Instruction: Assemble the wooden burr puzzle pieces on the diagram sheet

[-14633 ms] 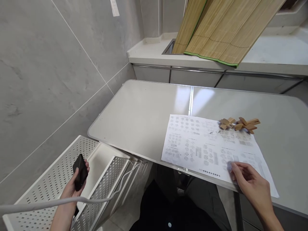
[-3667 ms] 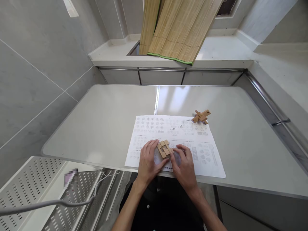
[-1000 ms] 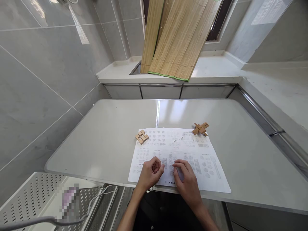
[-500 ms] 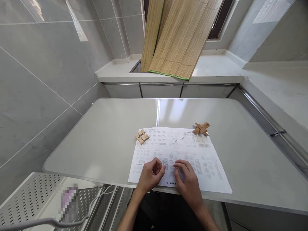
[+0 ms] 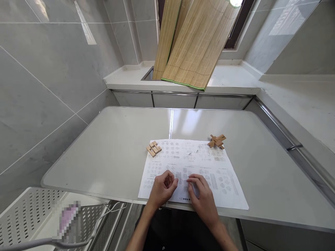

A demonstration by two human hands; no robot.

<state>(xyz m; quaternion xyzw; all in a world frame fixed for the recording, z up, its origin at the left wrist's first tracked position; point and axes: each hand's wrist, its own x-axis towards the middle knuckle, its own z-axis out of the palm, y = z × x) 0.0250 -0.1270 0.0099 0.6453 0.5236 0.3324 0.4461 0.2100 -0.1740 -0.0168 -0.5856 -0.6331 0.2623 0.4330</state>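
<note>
A large white printed sheet (image 5: 195,164) with rows of small diagrams lies flat near the table's front edge. My left hand (image 5: 164,188) rests on its lower part, fingers curled in a loose fist with nothing visible inside. Beside it, my right hand (image 5: 201,193) also rests on the paper, fingers bent and thumb apart, holding nothing. At the sheet's upper left corner sits a small flat group of wooden puzzle pieces (image 5: 154,149). A cross-shaped wooden interlocking puzzle (image 5: 216,141) sits on the upper right corner. Neither hand touches the wood.
The pale table (image 5: 104,150) has a seam down its middle. A white perforated basket (image 5: 28,212) with a grey cable (image 5: 70,244) stands at the lower left. Behind the table is a white ledge (image 5: 125,78) with a hanging bamboo blind (image 5: 193,48).
The whole view has shifted slightly. My hands, the sheet and both wooden groups keep the same places relative to one another.
</note>
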